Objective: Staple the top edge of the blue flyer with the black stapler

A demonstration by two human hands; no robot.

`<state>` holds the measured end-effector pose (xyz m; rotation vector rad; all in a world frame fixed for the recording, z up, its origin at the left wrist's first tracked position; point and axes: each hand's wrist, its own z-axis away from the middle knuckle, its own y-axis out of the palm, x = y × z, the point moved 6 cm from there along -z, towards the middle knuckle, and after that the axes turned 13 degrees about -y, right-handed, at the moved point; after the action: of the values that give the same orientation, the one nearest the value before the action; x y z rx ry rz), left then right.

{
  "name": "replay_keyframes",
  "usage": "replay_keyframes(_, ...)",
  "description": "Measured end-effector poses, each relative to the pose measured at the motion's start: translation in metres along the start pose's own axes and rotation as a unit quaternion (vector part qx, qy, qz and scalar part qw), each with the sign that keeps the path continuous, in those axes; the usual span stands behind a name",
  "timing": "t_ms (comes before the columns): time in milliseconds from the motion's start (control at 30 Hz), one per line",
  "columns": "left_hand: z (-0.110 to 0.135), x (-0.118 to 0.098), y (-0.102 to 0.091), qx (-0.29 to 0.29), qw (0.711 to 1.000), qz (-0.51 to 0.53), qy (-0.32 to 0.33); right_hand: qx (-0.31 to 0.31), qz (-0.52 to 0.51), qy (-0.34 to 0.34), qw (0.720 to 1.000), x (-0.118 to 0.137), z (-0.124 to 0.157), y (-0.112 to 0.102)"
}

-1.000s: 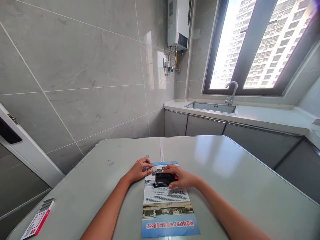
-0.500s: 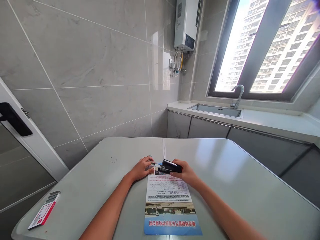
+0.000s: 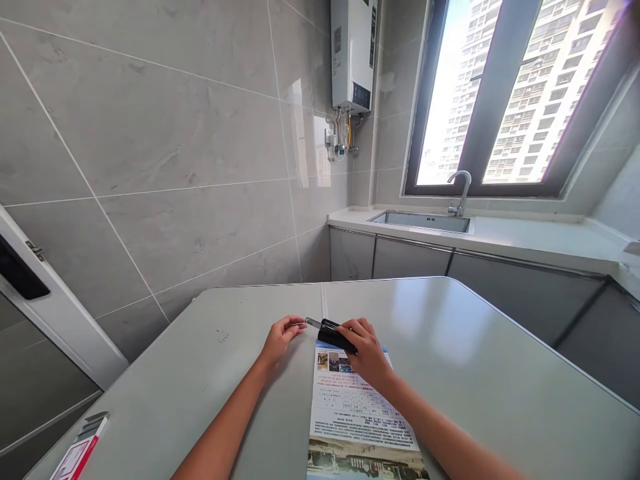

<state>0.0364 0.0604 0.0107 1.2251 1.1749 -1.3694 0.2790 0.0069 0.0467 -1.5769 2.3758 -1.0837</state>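
A black stapler point(image 3: 330, 335) lies in my right hand point(image 3: 364, 347), whose fingers wrap over its right end from above. From its left end a silvery metal strip point(image 3: 313, 323) sticks out toward my left hand point(image 3: 283, 340). The left thumb and fingertips are pinched together near the strip's tip; a thin sliver shows between them, too small to name. Beneath the stapler and right hand lies a printed leaflet point(image 3: 350, 413), upside down to me, with small photos at its far end. The right hand and forearm hide part of its right side.
A grey table point(image 3: 240, 400) spreads under everything. On its left edge lies a small red-and-white box point(image 3: 80, 450). Beyond stand a counter with a sink point(image 3: 425, 220) and tap point(image 3: 463, 190), a wall-mounted water heater point(image 3: 353, 53) and a door point(image 3: 65, 300) at left.
My left hand has drawn off the leaflet's far end, and its fingers have come together. The stapler has tilted, and the small photos are uncovered. The view has shifted slightly.
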Motion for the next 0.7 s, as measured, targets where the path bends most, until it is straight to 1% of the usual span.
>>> replay_keyframes(100, 0.004, 0.001, 0.014, 0.058, 0.994, 0.087, -0.030, 0.010, 0.020, -0.016, 1.000, 0.002, 0.002, 0.003)
replay_keyframes(167, 0.005, 0.003, 0.022, 0.073, 0.993, 0.090, -0.037, 0.004, 0.021, -0.015, 1.000, 0.000, 0.003, 0.003)
replay_keyframes(233, 0.007, 0.003, 0.027, 0.061, 0.997, 0.032, -0.024, -0.016, 0.010, 0.004, 1.000, -0.004, 0.002, -0.001)
replay_keyframes(300, 0.012, -0.003, 0.030, 0.036, 0.994, -0.100, 0.025, -0.044, -0.011, 0.052, 0.998, -0.011, 0.001, -0.007)
replay_keyframes(333, 0.016, -0.008, 0.034, 0.033, 0.981, -0.182, 0.061, -0.060, -0.022, 0.085, 0.994, -0.016, 0.001, -0.010)
replay_keyframes(367, 0.022, -0.013, 0.039, 0.045, 0.959, -0.263, 0.101, -0.075, -0.032, 0.119, 0.990, -0.021, 0.001, -0.013)
replay_keyframes(400, 0.029, -0.016, 0.046, 0.076, 0.931, -0.328, 0.140, -0.086, -0.040, 0.150, 0.984, -0.026, 0.002, -0.015)
replay_keyframes(467, 0.043, -0.019, 0.060, 0.170, 0.880, -0.400, 0.191, -0.100, -0.050, 0.189, 0.976, -0.033, 0.005, -0.017)
replay_keyframes(500, 0.047, -0.018, 0.063, 0.206, 0.863, -0.415, 0.203, -0.103, -0.053, 0.195, 0.974, -0.036, 0.006, -0.018)
replay_keyframes(533, 0.050, -0.018, 0.064, 0.225, 0.853, -0.423, 0.209, -0.102, -0.056, 0.195, 0.974, -0.038, 0.006, -0.017)
replay_keyframes(567, 0.050, -0.018, 0.062, 0.224, 0.849, -0.429, 0.210, -0.100, -0.057, 0.191, 0.975, -0.039, 0.007, -0.016)
replay_keyframes(600, 0.048, -0.017, 0.058, 0.210, 0.849, -0.437, 0.209, -0.098, -0.056, 0.188, 0.976, -0.040, 0.008, -0.015)
replay_keyframes(700, 0.038, -0.013, 0.044, 0.151, 0.852, -0.462, 0.195, -0.086, -0.050, 0.181, 0.978, -0.041, 0.010, -0.010)
